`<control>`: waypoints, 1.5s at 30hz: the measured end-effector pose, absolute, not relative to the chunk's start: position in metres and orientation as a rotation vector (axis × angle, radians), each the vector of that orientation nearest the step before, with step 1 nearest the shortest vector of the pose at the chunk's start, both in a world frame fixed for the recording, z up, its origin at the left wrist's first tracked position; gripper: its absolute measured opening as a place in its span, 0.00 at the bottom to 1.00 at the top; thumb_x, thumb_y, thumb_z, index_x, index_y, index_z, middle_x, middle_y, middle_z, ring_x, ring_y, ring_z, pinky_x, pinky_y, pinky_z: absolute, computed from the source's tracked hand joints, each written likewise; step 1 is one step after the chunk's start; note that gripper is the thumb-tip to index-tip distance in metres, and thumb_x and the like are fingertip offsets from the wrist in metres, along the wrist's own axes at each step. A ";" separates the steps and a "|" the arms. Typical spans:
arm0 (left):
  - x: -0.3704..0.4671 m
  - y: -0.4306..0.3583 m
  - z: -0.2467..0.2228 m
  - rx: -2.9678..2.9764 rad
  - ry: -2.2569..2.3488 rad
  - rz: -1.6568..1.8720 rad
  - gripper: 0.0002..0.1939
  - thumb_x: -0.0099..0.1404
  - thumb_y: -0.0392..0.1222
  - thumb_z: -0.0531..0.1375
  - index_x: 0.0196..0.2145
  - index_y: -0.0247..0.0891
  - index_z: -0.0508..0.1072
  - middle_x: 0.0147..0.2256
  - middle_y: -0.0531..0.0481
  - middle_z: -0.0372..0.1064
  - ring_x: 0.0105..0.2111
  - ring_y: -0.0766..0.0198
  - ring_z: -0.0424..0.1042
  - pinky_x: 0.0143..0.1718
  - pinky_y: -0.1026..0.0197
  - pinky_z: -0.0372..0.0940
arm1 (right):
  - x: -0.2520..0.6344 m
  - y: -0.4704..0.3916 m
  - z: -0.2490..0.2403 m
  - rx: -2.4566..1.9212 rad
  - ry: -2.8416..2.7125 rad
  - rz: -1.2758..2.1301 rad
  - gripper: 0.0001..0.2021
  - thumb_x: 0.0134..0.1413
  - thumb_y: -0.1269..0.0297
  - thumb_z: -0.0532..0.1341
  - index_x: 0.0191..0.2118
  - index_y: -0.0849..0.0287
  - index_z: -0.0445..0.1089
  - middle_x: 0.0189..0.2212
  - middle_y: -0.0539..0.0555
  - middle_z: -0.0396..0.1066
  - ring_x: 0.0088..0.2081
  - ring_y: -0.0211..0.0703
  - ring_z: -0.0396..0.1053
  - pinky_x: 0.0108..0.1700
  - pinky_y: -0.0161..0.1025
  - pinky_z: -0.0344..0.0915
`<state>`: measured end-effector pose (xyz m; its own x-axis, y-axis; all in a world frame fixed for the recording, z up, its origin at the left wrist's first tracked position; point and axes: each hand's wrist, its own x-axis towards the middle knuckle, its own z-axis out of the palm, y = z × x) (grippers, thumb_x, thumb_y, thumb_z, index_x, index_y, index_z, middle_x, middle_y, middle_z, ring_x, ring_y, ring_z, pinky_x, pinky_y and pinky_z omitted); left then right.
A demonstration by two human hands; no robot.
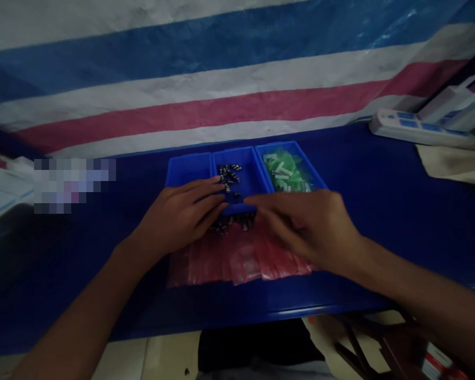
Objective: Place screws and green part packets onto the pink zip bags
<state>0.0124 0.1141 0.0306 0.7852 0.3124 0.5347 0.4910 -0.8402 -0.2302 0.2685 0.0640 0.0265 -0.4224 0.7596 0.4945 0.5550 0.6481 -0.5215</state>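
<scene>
Three blue trays stand side by side in the middle of the head view. In the middle tray [253,179] lies a loose group of small dark screws [231,171]. My left hand [184,211] reaches over the front left of this tray, its fingers stretched out beside the screws. At the tray's front right corner, my right hand [320,224] has thumb and index finger pinched together; anything between the fingertips is too small to make out. More dark screws [244,221] lie just in front of the tray, by pink see-through plastic bags [237,258].
The left tray [190,169] is partly behind my left hand. Green plastic and small pale pieces [285,171] fill the right tray. A white power strip [415,126] and a beige cloth-like piece [447,163] lie at the right. Striped sheeting [221,111] hangs behind the blue table [380,211].
</scene>
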 end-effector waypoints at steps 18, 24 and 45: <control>0.010 0.114 0.035 -2.693 -0.666 -0.567 0.13 0.79 0.44 0.59 0.53 0.34 0.79 0.65 0.33 0.70 0.65 0.42 0.72 0.57 0.41 0.79 | 0.254 0.052 0.011 -0.821 -2.662 -0.328 0.11 0.65 0.82 0.58 0.42 0.64 0.77 0.42 0.61 0.80 0.39 0.51 0.77 0.27 0.41 0.65; -0.001 0.119 0.031 -2.870 -0.703 -0.582 0.16 0.80 0.44 0.57 0.59 0.36 0.78 0.61 0.34 0.74 0.64 0.44 0.73 0.62 0.39 0.75 | 0.255 0.057 0.018 -0.840 -2.024 0.808 0.05 0.68 0.73 0.65 0.42 0.59 0.79 0.43 0.54 0.84 0.43 0.43 0.82 0.44 0.37 0.78; 0.002 0.118 0.033 -2.761 -0.681 -0.599 0.19 0.82 0.47 0.53 0.53 0.34 0.81 0.56 0.35 0.78 0.60 0.46 0.77 0.59 0.44 0.78 | 0.253 0.061 0.021 -0.863 -1.750 1.471 0.12 0.68 0.57 0.66 0.43 0.59 0.83 0.28 0.51 0.79 0.25 0.36 0.72 0.26 0.32 0.66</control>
